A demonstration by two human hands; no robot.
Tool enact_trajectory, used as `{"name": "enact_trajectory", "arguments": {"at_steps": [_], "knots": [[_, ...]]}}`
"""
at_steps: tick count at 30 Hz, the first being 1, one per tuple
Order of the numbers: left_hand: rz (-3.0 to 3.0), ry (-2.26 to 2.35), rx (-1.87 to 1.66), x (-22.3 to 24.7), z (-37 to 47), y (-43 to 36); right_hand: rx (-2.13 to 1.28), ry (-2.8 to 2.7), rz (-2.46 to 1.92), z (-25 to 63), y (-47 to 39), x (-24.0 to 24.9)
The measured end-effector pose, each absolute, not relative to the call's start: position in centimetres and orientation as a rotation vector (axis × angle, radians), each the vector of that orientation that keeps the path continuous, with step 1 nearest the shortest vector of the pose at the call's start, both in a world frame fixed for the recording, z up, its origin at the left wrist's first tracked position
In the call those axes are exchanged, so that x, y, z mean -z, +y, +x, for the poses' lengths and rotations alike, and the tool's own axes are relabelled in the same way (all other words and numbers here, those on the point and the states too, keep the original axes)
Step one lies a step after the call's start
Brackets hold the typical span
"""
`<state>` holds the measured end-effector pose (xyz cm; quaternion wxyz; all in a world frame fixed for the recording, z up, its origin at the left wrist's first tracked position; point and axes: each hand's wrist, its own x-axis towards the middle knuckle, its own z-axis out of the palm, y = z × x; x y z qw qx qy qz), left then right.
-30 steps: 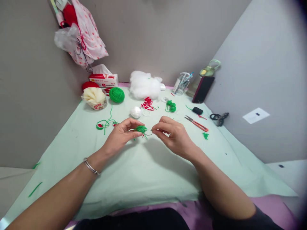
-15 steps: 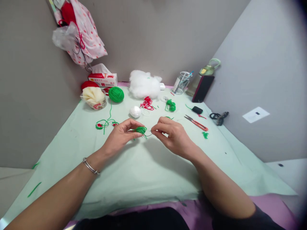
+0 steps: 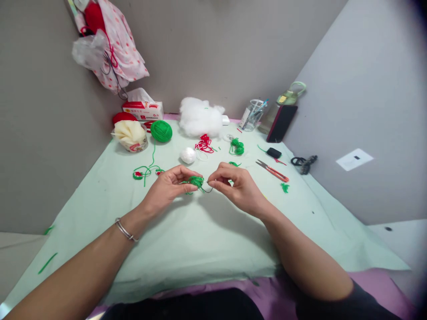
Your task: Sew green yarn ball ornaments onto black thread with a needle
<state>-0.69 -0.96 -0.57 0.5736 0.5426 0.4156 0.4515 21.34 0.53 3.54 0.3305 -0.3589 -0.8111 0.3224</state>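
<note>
Pinching a green yarn piece (image 3: 196, 181), the person's left hand (image 3: 167, 187) faces the right hand (image 3: 237, 187), which clasps a thin needle (image 3: 205, 182) above the pale cloth (image 3: 213, 249).

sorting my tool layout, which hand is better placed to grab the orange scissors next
Probably the right hand: the orange-handled scissors lie on its side, nearer to it. The left hand is farther off, gripping the green yarn piece. The right pinches something thin, so may need freeing first.
</note>
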Motion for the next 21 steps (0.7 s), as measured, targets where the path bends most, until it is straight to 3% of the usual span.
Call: {"name": "enact_trajectory", "arguments": {"at_steps": [21], "knots": [[1.227, 0.997, -1.084, 0.2, 0.1, -1.4, -0.837, -2.057, -0.902, 20.1, 0.1, -2.2]]}}
